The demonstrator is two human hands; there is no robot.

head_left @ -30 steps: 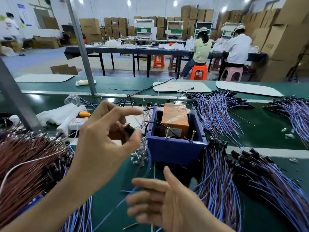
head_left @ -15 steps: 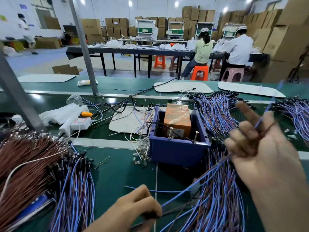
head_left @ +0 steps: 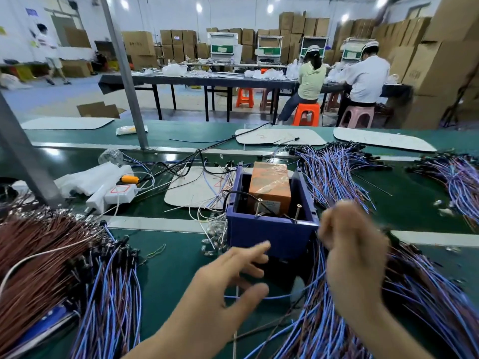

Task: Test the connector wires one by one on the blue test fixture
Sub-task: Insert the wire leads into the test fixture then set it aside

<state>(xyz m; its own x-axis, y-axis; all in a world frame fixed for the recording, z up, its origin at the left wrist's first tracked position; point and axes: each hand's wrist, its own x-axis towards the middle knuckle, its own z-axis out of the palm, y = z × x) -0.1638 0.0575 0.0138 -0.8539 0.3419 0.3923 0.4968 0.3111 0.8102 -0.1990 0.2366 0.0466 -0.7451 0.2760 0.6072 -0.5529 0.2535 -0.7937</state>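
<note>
My left hand (head_left: 230, 281) is spread wide with straight fingers, just in front of the blue test fixture (head_left: 272, 234). A single blue wire (head_left: 282, 297) runs by its thumb, and I cannot tell whether they touch. My right hand (head_left: 355, 252) is curled near the fixture's right corner, but it is too smeared to tell if it pinches anything (blur eats the fingertips). The fixture holds one orange block (head_left: 269, 187) and two upright metal pins (head_left: 259, 207). Around it lie four heaps of blue connector wires (head_left: 337, 322) and one brown heap (head_left: 39, 268), cut off at the left edge. All of this sits on a green belt (head_left: 168, 268). Behind, two seated workers (head_left: 311, 79) face stacked cardboard boxes (head_left: 435, 60).
</note>
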